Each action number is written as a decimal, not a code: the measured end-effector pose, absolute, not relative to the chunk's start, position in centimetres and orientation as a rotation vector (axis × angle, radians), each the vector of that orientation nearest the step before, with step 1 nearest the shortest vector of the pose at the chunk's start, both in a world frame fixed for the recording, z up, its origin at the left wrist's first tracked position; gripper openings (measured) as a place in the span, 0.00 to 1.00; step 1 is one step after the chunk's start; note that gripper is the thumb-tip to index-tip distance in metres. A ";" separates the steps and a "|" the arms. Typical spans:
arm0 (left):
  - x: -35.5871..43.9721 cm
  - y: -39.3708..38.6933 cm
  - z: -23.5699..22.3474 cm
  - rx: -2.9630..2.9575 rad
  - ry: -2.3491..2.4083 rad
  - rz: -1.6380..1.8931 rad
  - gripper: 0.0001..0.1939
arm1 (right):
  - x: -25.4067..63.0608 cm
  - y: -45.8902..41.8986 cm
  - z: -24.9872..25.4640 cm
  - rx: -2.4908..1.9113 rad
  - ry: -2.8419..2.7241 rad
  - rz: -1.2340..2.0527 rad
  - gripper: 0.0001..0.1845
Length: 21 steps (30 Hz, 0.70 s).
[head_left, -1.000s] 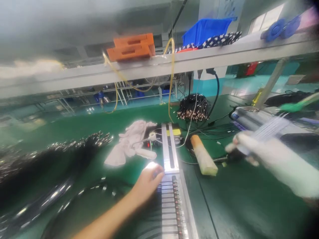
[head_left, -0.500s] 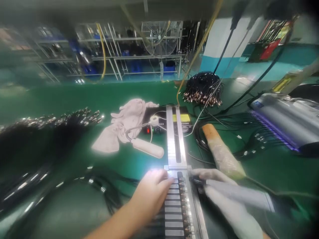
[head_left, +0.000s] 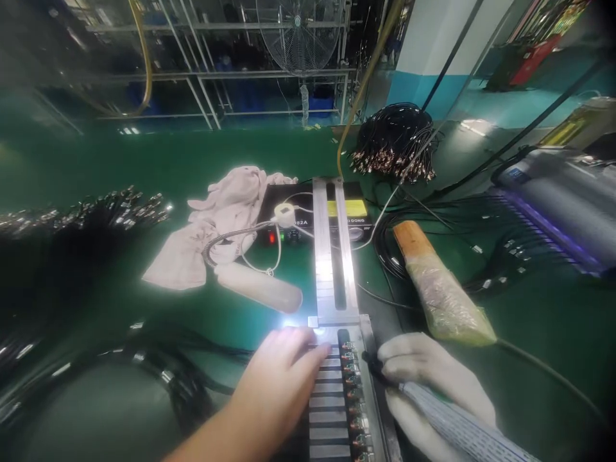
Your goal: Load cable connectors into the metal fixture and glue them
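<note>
Already, connectors are racked between left hand (laid on slotted fixture, grip unclear) and gloved right hand (tool gripped); work left unclear.

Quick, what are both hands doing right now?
Left hand: touching the slotted metal fixture; can't tell if gripping.
Right hand: closed around a pale-wrapped tool.

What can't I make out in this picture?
In the head view:
Black box: lettering partly covered by the metal bracket.
Slotted fixture: near end cut off by bottom edge.
Left hand: hides whatever lies under its palm.
Patterned tool in the right hand: rear end past bottom edge.
Cable bundle at left: strands blurred.
</note>
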State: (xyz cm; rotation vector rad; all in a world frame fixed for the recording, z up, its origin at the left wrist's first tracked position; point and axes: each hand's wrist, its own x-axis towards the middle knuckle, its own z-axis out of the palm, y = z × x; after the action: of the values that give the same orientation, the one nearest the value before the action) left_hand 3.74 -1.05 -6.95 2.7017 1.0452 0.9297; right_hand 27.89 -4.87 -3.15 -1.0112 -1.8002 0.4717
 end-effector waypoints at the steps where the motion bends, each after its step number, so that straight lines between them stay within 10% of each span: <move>1: 3.7 -1.0 -6.9 2.703 1.047 0.929 0.18 | 27.9 -4.9 -3.1 -1.020 -1.804 0.478 0.12; 21: 3.7 -1.1 -6.5 2.680 1.055 0.873 0.16 | 27.8 -4.5 -3.0 -1.045 -1.779 0.505 0.11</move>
State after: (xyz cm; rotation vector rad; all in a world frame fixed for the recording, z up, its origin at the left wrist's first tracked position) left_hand 3.67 -1.11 -6.52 2.6798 1.0547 0.8731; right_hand 27.76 -4.50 -2.97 -1.0446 -1.7787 0.5051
